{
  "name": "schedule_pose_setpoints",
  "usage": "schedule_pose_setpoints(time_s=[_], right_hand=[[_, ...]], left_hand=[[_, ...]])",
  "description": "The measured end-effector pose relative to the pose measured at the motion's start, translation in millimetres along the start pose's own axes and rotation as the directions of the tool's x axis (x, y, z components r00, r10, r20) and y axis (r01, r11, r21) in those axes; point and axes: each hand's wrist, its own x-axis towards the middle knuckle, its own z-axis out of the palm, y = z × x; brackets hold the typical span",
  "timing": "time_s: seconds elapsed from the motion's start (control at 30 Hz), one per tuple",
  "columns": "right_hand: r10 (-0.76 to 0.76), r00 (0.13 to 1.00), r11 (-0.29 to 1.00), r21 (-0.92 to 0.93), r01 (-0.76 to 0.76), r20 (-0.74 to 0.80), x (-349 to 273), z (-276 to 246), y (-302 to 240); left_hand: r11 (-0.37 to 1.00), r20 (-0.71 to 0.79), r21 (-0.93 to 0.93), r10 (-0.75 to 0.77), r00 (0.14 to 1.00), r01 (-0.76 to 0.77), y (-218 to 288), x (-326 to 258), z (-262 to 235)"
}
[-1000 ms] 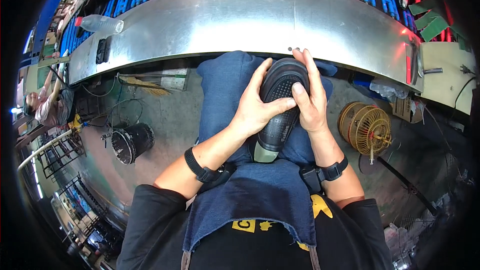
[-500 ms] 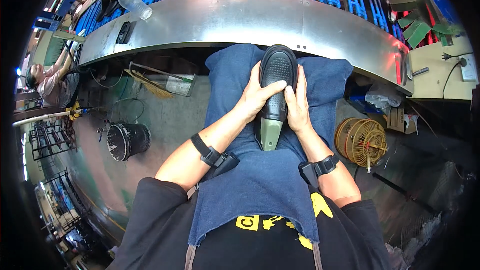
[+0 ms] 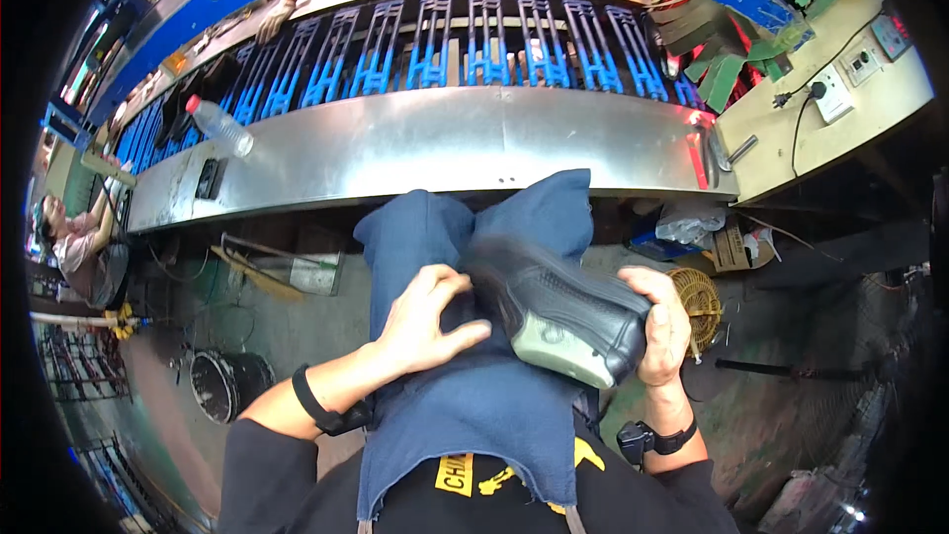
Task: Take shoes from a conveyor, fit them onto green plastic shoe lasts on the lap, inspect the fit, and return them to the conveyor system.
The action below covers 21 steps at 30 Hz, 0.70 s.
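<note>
A black shoe (image 3: 563,297) with a textured surface is tilted on its side above my lap, its toe end blurred toward the far left. The pale green shoe last (image 3: 554,348) shows out of its opening on the near side. My right hand (image 3: 660,326) is closed round the right end of the shoe. Just left of the toe end is my left hand (image 3: 427,321), with thumb and fingers apart and nothing between them. A blue apron (image 3: 465,415) covers my lap beneath the shoe.
A metal-edged conveyor (image 3: 395,138) with blue slats (image 3: 435,40) runs across in front. On its ledge lie a plastic bottle (image 3: 219,126) and red-handled pliers (image 3: 697,153). A yellow fan (image 3: 697,307) stands right, a black bucket (image 3: 229,384) left. A person (image 3: 84,247) sits far left.
The shoe has turned from upright, sole facing me, to tilted on its side, and moved nearer and rightward. My left hand has let go; my right hand has shifted to its end. My view has tilted up.
</note>
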Motion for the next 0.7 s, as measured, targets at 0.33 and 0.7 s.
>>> schedule_pose_setpoints(time_s=[0.33, 0.7], right_hand=[[0.725, 0.676, 0.533, 0.510, -0.675, 0.136, 30, 6, 126], [0.213, 0.853, 0.602, -0.624, -0.498, -0.476, 364, -114, 423]], left_hand=[[0.847, 0.191, -0.252, 0.518, 0.834, -0.468, -17, 160, 27], [0.449, -0.329, -0.893, -0.663, 0.672, 0.006, -225, 348, -131]])
